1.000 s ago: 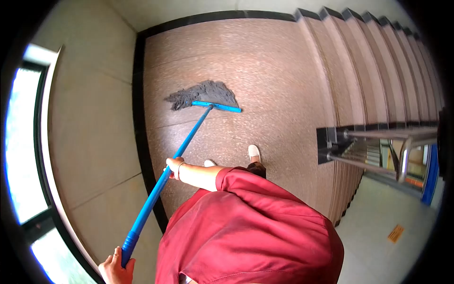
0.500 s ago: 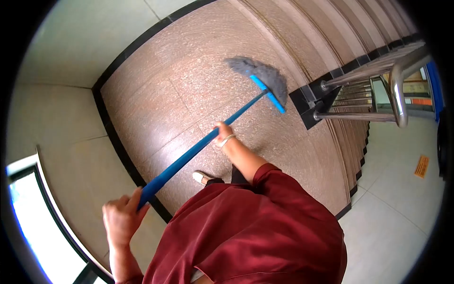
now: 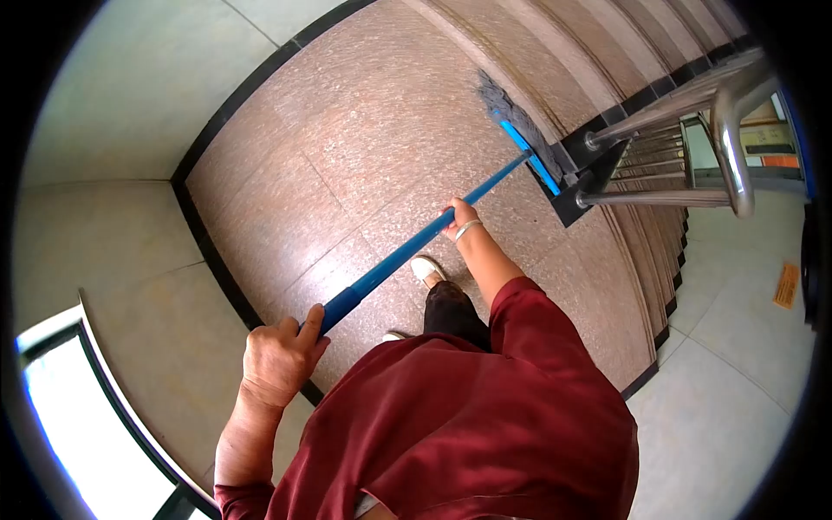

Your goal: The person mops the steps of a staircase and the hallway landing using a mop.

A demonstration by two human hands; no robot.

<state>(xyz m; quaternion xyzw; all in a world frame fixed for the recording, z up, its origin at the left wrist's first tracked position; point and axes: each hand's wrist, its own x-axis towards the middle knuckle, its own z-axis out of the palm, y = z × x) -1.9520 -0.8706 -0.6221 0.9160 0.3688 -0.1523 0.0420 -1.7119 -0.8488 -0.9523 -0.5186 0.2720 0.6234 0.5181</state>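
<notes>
A mop (image 3: 416, 247) with a blue pole slants up and to the right across the stair landing. My left hand (image 3: 284, 354) is wrapped around the thick upper end of the pole. Farther down the pole my right hand (image 3: 462, 215), with a band at its wrist, is closed around it. The blue mop bar and its grey fringed head (image 3: 518, 113) lie on the speckled floor (image 3: 364, 139), beside the lowest step and the black base of the railing.
Stairs (image 3: 555, 43) rise at the upper right, and another flight drops away at the right. A metal railing (image 3: 732, 147) stands between them. Tiled walls (image 3: 121, 234) with black skirting border the left, where a bright window (image 3: 87, 425) shows. My shoe (image 3: 427, 269) is on the landing.
The mop head has moved right, from the open landing to the step and railing base. Both hands have shifted right with the pole, and one foot has come forward.
</notes>
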